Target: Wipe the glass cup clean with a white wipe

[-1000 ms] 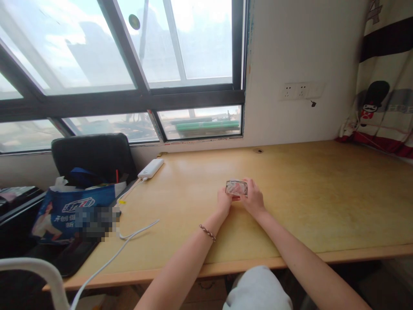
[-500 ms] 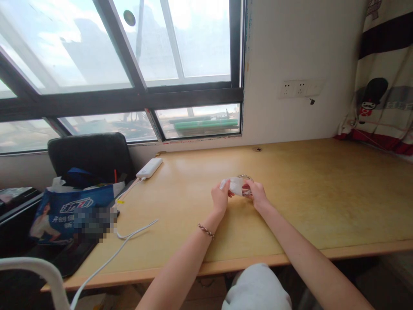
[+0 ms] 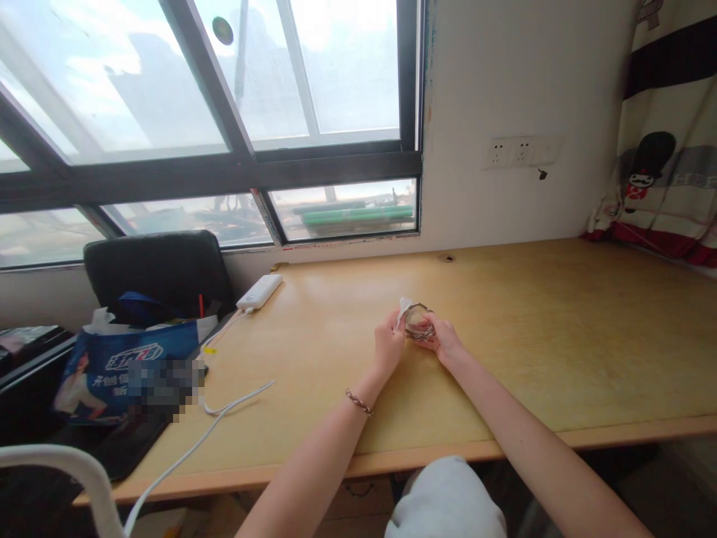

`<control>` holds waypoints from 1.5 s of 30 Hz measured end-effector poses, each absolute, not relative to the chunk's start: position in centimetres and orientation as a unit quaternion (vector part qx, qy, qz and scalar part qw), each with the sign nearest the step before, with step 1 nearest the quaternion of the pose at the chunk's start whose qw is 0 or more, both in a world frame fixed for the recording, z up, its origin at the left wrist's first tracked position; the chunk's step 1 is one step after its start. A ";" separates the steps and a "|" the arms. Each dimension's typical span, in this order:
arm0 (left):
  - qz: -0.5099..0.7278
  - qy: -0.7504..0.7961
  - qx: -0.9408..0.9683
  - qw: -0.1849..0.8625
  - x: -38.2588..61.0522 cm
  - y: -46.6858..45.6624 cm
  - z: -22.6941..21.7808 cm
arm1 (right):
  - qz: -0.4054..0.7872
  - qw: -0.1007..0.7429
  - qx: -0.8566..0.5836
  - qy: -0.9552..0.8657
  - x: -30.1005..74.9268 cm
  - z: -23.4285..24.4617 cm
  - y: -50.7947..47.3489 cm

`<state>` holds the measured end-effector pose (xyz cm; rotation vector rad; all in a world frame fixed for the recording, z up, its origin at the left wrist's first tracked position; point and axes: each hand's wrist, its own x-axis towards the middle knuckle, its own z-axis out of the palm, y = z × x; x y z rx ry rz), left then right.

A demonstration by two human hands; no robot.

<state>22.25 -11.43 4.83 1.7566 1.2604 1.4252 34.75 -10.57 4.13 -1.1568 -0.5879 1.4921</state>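
My left hand (image 3: pixel 390 344) is closed on a crumpled white tissue (image 3: pixel 405 305), whose end sticks up above the fingers. My right hand (image 3: pixel 447 342) grips a small, shiny, see-through round dish (image 3: pixel 419 323) that looks like a glass ashtray. Its rim faces me at a tilt, and the fingers curl round its right side and underneath. The tissue is at the dish's left edge, where the left fingers also seem to touch it. Both hands are above the middle of the wooden table. The dish's underside is hidden.
A white power bank (image 3: pixel 260 291) lies at the table's left edge with a white cable (image 3: pixel 224 411) trailing from that side. Further left, a blue printed bag (image 3: pixel 128 366) rests by a black chair (image 3: pixel 157 269). Wall sockets (image 3: pixel 523 152) are above the wooden table (image 3: pixel 560 336).
The tissue has moved left, off the dish's front, and now stands up in my left hand. The dish has tilted so its round rim shows. Both hands remain closed on their things.
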 end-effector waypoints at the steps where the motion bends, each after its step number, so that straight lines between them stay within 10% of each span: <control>1: 0.518 0.458 0.674 0.258 22.4 -11.7 5.1 | 0.629 0.552 -0.490 -0.244 34.8 4.2 -10.5; 17: 0.328 0.414 0.848 0.049 22.4 -12.7 6.3 | 0.661 0.598 -0.411 -0.189 34.9 4.0 -10.1; 32: 0.315 0.444 0.818 0.184 21.9 -11.9 6.1 | 0.657 0.592 -0.407 -0.229 34.9 4.4 -10.5; 45: 0.293 0.432 0.853 -0.008 22.1 -13.3 7.6 | 0.633 0.617 -0.410 -0.225 34.9 4.0 -10.3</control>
